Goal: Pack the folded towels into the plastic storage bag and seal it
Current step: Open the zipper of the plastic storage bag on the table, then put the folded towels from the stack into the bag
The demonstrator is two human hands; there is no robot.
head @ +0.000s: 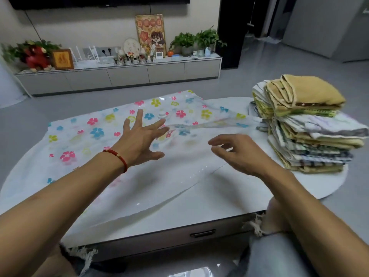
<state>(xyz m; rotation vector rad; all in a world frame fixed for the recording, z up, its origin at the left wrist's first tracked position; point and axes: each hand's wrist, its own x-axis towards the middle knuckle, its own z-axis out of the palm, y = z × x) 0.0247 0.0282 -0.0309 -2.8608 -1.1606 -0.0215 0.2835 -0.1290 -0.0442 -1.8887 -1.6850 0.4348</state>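
Nearest the viewer, two bare forearms reach forward over the near edge of a white table (229, 204), whose front carries a drawer with a dark handle (202, 233). On the table lies the plastic storage bag (83, 140), spread flat, clear at its near part and printed with coloured flowers farther out; a round white valve (163, 114) sits on its far part. Over the bag's middle, the left hand (139, 140), with a red bracelet (119, 159) at the wrist, has its fingers spread wide and holds nothing; contact with the plastic cannot be judged. To its right, the right hand (239, 151) hovers over the bag's clear right part, fingers loosely bent, gripping nothing. Farther right, well apart from both hands, the folded towels (305, 124) stand stacked beside the bag's right edge. Beyond the table, a low cabinet (127, 75) lines the far wall.
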